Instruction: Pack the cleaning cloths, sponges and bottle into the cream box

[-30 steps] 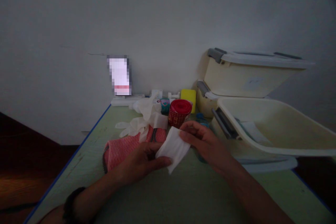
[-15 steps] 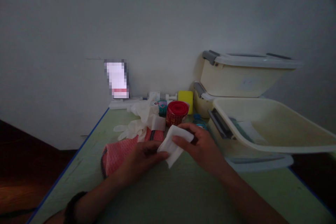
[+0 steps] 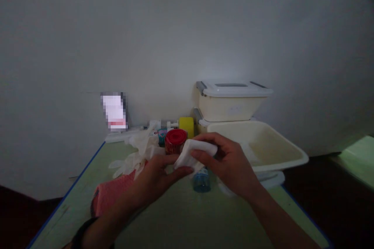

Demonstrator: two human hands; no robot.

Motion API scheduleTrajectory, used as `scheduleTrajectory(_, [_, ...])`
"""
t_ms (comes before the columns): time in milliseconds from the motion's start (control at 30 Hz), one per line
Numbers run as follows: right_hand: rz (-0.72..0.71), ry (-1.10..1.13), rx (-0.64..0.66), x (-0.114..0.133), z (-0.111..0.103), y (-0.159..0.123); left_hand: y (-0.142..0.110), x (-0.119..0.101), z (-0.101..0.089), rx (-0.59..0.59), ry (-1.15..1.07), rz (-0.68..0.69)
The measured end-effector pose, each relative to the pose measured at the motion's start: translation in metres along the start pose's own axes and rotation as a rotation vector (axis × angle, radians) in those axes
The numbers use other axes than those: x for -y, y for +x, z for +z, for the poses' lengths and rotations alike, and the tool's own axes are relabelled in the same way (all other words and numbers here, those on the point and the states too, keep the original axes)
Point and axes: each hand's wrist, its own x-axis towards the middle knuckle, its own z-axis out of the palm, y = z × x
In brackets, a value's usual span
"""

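Both hands hold a small white folded pad [image 3: 193, 153] above the green table [image 3: 187, 221]. My left hand [image 3: 159, 177] pinches its lower left edge with thumb and fingers. My right hand [image 3: 230, 163] grips the pad's upper right side, fingers curled over it. Just below the pad stands a small clear blue bottle [image 3: 201, 181]. A pink knitted cloth [image 3: 109, 194] lies under my left forearm, and a red roll [image 3: 175, 140] stands behind the hands.
White rubber gloves [image 3: 131, 157] lie behind the pink cloth. An open cream plastic bin [image 3: 263, 149] sits at right, with a lidded bin [image 3: 233, 99] behind it. A yellow block [image 3: 187, 124] and small bottles line the wall. The table's blue edge [image 3: 73, 186] runs along the left.
My hands have lifted the white pad and folded it smaller between them. The view has pulled back and tilted up, and the small blue bottle now shows below the pad.
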Motion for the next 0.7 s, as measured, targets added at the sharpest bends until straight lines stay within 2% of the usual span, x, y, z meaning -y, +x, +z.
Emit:
scheduleTrajectory(100, [0.093, 0.165, 0.009, 0.005, -0.032, 0.004, 0.026, -0.018, 0.013, 0.000, -0.085, 0.054])
scheduleTrajectory(200, [0.145, 0.210, 0.015, 0.004, -0.065, 0.008, 0.050, -0.036, 0.028, 0.030, -0.108, 0.074])
scheduleTrajectory(300, [0.179, 0.200, -0.006, 0.004, -0.095, 0.011, 0.071, -0.051, 0.038, 0.082, -0.039, 0.097])
scheduleTrajectory(400, [0.182, 0.151, -0.035, 0.005, -0.123, 0.016, 0.091, -0.063, 0.042, 0.120, 0.068, 0.182])
scheduleTrajectory(567, [0.202, 0.039, -0.026, -0.004, -0.158, 0.028, 0.118, -0.060, 0.044, 0.175, 0.273, 0.220])
scheduleTrajectory(700, [0.281, -0.044, 0.088, -0.022, -0.174, 0.035, 0.131, -0.046, 0.051, 0.248, 0.420, 0.261])
